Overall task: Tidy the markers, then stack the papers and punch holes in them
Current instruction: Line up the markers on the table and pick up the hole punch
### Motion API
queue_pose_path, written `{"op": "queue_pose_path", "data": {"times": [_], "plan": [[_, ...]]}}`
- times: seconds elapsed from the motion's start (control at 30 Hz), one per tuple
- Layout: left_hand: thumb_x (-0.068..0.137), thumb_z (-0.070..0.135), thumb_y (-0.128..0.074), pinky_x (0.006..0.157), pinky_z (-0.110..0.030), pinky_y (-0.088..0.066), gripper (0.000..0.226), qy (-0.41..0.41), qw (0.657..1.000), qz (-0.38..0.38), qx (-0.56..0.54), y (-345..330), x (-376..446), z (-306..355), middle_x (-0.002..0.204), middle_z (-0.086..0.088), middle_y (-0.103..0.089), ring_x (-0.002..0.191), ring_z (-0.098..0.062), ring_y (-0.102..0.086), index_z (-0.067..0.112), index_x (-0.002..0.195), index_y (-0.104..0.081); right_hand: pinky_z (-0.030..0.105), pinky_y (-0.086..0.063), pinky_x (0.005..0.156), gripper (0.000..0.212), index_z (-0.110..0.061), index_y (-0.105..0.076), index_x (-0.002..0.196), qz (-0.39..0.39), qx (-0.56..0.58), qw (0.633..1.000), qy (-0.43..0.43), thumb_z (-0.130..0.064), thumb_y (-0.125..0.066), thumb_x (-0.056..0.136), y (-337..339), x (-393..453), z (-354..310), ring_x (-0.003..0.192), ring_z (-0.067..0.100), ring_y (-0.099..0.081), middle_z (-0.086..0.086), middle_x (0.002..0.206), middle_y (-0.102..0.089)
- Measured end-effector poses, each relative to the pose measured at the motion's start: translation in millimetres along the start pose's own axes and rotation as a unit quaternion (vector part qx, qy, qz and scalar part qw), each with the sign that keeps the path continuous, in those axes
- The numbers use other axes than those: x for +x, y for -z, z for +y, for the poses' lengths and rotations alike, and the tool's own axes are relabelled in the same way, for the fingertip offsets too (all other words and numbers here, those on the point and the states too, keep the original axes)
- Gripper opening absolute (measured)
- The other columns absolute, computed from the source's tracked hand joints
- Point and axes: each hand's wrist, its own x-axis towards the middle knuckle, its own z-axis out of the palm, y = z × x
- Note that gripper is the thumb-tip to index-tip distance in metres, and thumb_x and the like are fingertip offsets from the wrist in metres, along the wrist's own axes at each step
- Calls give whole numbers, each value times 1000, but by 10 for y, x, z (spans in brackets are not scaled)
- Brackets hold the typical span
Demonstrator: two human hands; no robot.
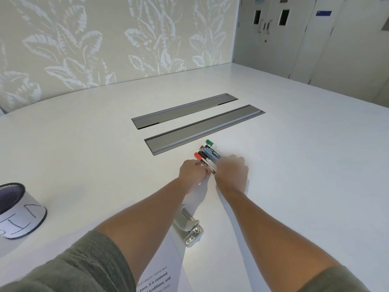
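Observation:
Several markers (210, 153) lie side by side on the white table (305, 165), with red, black and green caps pointing away from me. My right hand (231, 171) covers their near ends and curls over the bunch. My left hand (192, 171) touches the red marker's side with its fingertips. A silver hole punch (188, 227) sits between my forearms. A printed paper (160, 277) lies under my left forearm at the bottom edge.
A black mesh cup (19, 209) wrapped in a hand-lettered paper label stands at the left edge. Two grey cable-slot covers (202, 123) are set into the tabletop beyond the markers. A leaf-patterned wall and grey doors stand behind the table.

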Motion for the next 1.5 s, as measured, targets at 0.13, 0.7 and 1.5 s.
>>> {"op": "queue_pose_path", "data": {"times": [0.13,0.7,1.5], "plan": [[79,-3,-57,61,-23,-39,40,-2,1000,7,6,-9,30,-5,70,0,-53,81,-23,-48,28,58,-43,36,-29,78,25,-18,-70,98,-21,16,1000,8,-15,-45,94,-3,98,-27,101,29,-43,3,104,-60],[87,12,-68,88,-28,-52,34,16,1000,-11,-13,182,-27,-28,115,-15,-69,99,-26,-66,10,120,-61,39,-41,82,21,-16,-71,98,10,124,990,60,-20,-51,95,57,-43,-77,101,28,-46,3,102,-63],[82,11,-70,68,-22,-41,55,-116,894,-176,396,1082,-891,-306,128,3,-63,108,-18,-59,28,133,-59,36,-50,85,62,-18,-67,95,-439,175,878,78,-69,-74,61,680,-681,-511,95,21,-67,2,101,-71]]}}
